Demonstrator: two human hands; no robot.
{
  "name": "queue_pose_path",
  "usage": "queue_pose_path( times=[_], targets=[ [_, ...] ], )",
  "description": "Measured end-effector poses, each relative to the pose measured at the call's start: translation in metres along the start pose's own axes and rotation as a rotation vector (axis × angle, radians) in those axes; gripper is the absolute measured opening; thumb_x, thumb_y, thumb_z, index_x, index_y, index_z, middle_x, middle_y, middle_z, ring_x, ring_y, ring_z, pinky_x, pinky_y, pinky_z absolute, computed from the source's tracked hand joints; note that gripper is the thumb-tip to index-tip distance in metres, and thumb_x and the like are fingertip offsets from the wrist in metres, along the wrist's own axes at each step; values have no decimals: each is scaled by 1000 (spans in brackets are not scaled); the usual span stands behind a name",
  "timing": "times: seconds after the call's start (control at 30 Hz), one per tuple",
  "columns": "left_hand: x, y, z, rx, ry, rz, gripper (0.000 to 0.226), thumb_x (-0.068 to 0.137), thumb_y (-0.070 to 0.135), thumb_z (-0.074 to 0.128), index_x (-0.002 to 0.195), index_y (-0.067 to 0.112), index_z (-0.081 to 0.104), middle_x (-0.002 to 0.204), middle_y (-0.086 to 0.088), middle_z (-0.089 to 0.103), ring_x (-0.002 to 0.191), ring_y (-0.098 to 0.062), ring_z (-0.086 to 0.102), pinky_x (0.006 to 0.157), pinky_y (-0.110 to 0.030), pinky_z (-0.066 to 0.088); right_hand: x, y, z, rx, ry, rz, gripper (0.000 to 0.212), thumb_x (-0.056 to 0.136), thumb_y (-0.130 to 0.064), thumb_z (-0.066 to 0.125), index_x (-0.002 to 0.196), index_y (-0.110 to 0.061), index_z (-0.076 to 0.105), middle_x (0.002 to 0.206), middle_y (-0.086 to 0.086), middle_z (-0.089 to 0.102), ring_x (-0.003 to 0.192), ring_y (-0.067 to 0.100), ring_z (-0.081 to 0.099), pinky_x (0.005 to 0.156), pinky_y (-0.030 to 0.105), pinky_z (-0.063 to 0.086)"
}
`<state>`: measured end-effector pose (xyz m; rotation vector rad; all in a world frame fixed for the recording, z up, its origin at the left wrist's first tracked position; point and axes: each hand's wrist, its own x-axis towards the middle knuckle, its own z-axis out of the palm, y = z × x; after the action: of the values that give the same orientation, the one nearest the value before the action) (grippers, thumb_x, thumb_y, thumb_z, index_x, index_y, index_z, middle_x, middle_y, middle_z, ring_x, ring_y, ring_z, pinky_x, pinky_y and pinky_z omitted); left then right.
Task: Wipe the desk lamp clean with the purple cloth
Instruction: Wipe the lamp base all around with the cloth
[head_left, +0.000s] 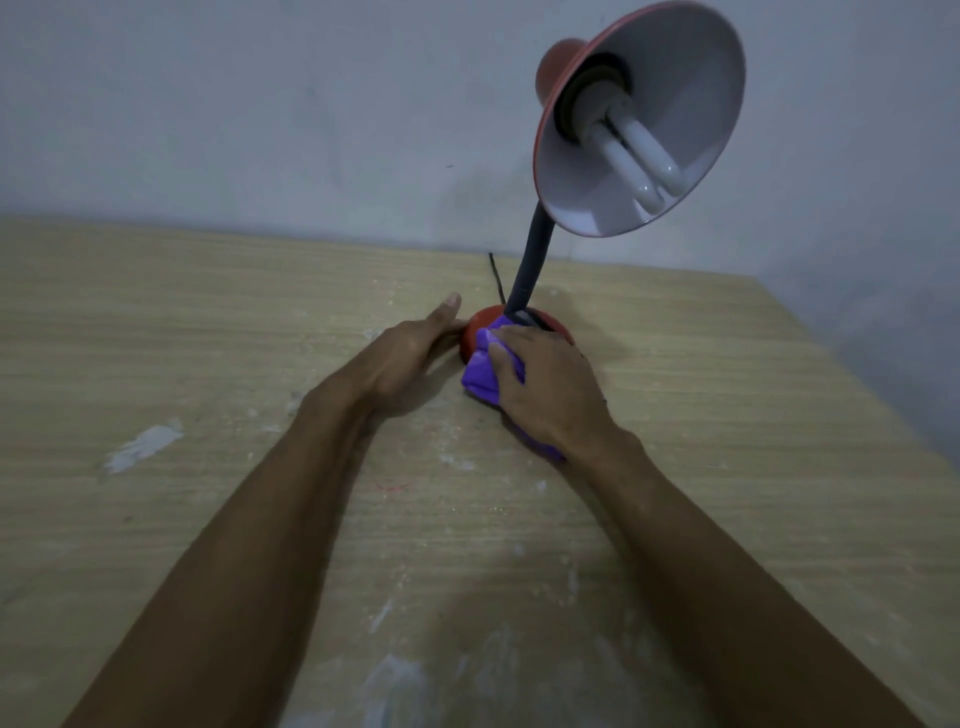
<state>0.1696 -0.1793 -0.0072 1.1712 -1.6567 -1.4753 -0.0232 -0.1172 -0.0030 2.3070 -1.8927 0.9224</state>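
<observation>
While the right hand (545, 395) sat at frame centre, clamped over the bunched purple cloth (483, 374) with its thumb laid across the wad, the cloth was pressed onto the near side of the red base (474, 332) of the desk lamp (527, 270). Part of the cloth trailed out under the wrist onto the wooden table (208, 338). The left hand (410, 353) lay just left of the base with fingers roughly straight and thumb out, touching the base's left edge. It looked like a brace, not a grip. Judgement: base wipe in hand; shade (665, 67), bulb (636, 156) and gooseneck (537, 228) probably not done yet. Risks: the shade hung large and high at upper right, leaning toward the camera, so the lamp looked top-heavy. A hard sideways scrub could slide or tip it if the left hand let go. The black cord (496, 275) ran off behind the base toward the wall, and the cloth could snag it or the switch area at the foot of the neck. White flecks and smears on the table could be picked up by the trailing cloth and spread onto the lamp. The bulb was exposed, so a careless swipe inside the shade could knock it.
</observation>
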Motion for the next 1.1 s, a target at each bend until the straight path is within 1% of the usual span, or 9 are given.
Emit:
queue_pose_path(
  times=[0.17, 0.27, 0.4, 0.5, 0.6, 0.73, 0.87, 1.0, 1.1],
  targets=[
    [-11, 11, 6, -158, -32, -6, 79, 91, 79, 38, 126, 17, 72, 130, -5, 74, 120, -17, 70, 111, -34, 49, 13, -13, 7, -100, -167, -16, 52, 108, -37, 39, 154, -12, 47, 158, 6, 48, 147, 21, 40, 124, 34, 24],
    [-17, 16, 6, -87, 44, 4, 58, 94, 77, 30, 110, 34, 66, 141, 2, 67, 121, -4, 66, 114, -27, 44, 29, -23, 18, -133, -215, -14, 54, 108, -32, 33, 153, -7, 46, 161, 11, 44, 150, 24, 37, 126, 36, 23],
    [-26, 30, 11, -62, 91, 0, 53, 107, 62, 17, 87, 37, 58, 73, 23, 75, 72, 14, 70, 70, -6, 50, 47, -39, 11, 0, -281, 96, 41, 101, -24, 38, 134, -8, 57, 144, 11, 58, 137, 30, 50, 114, 40, 38],
    [-17, 23, 7, -15, 231, 38, 57, 93, 86, 23, 101, 49, 67, 109, 9, 77, 106, -2, 71, 109, -30, 46, 45, -38, -11, 569, -256, 262, 50, 98, -13, 38, 143, -21, 58, 146, -1, 60, 138, 13, 52, 121, 37, 35],
    [-5, 16, 7, 433, 475, 153, 64, 101, 67, 36, 150, 29, 52, 146, -12, 55, 135, -26, 52, 117, -41, 37, 32, -22, -28, 826, 45, 308, 45, 87, -4, 40, 106, -25, 75, 108, -4, 78, 105, 12, 73, 103, 36, 54],
    [-2, 33, 39, 904, 537, 142, 57, 100, 54, 47, 139, 17, 63, 129, -18, 56, 122, -40, 50, 102, -47, 40, 12, 5, -32, 674, 322, 471, 36, 89, 1, 47, 103, -18, 74, 109, 3, 73, 92, 6, 68, 89, 28, 58],
    [13, 36, 79, 920, 426, -27, 62, 106, 57, 37, 147, 13, 52, 142, -22, 45, 129, -42, 43, 108, -49, 36, 11, 28, -23, 422, 123, 601, 47, 104, -23, 51, 150, -12, 51, 153, 8, 50, 137, 23, 51, 116, 33, 39],
    [36, 35, 71, 828, 341, -35, 61, 102, 60, 44, 155, 29, 45, 155, -12, 40, 140, -39, 38, 116, -49, 28, 13, 38, -9, 297, 34, 545, 36, 102, -25, 51, 132, -13, 66, 129, 13, 70, 120, 33, 63, 102, 35, 48],
    [46, 37, 52, 733, 341, 40, 62, 82, 69, 66, 135, 37, 67, 133, -3, 67, 123, -31, 61, 101, -40, 48, 13, 41, -13, 341, 58, 520, 33, 102, -21, 53, 130, -12, 69, 127, 10, 71, 118, 28, 64, 92, 22, 39]
  ],
)
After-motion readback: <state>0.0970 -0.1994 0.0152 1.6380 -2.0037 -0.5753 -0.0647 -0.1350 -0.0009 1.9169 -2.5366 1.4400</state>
